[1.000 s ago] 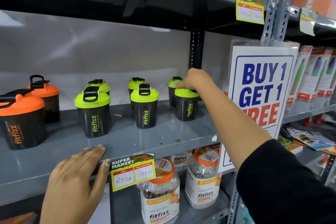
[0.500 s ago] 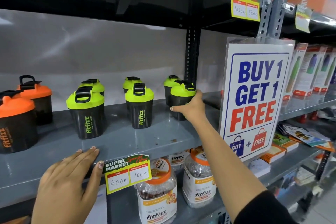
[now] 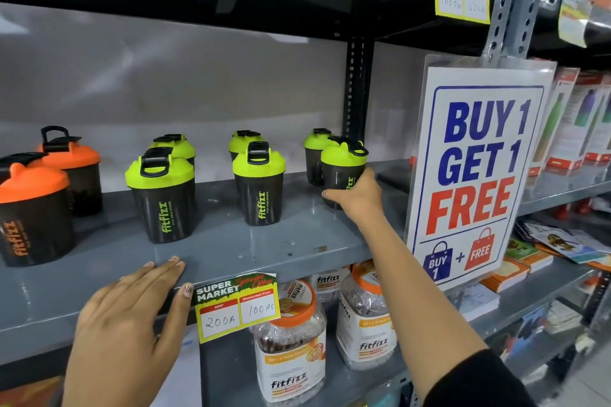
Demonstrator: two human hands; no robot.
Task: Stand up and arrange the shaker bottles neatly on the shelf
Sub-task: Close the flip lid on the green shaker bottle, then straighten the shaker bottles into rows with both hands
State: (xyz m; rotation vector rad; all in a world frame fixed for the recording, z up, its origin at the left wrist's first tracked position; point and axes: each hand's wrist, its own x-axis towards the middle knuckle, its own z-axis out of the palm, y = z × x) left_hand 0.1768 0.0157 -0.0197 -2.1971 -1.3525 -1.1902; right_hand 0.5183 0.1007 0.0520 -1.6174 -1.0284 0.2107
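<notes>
Black shaker bottles stand upright on the grey shelf (image 3: pixel 231 251). Two have orange lids at the left: a front orange-lid shaker (image 3: pixel 29 208) and a rear orange-lid shaker (image 3: pixel 71 168). Several have green lids in pairs, among them a front left green-lid shaker (image 3: pixel 162 195) and a middle green-lid shaker (image 3: pixel 259 183). My right hand (image 3: pixel 358 196) is wrapped around the lower body of the rightmost front green-lid shaker (image 3: pixel 344 158), which stands just ahead of another green-lid shaker (image 3: pixel 314 152). My left hand (image 3: pixel 132 324) lies flat on the shelf's front edge, fingers spread.
A "BUY 1 GET 1 FREE" sign (image 3: pixel 476 168) hangs right beside the held shaker. A yellow price tag (image 3: pixel 236 306) is clipped to the shelf edge. Clear fitfizz jars (image 3: pixel 291 340) stand on the shelf below. Boxed bottles (image 3: pixel 568 119) fill the bay to the right.
My right hand dropped from the lid of the rightmost front shaker to its lower body and now grips it. The left hand stayed on the shelf edge.
</notes>
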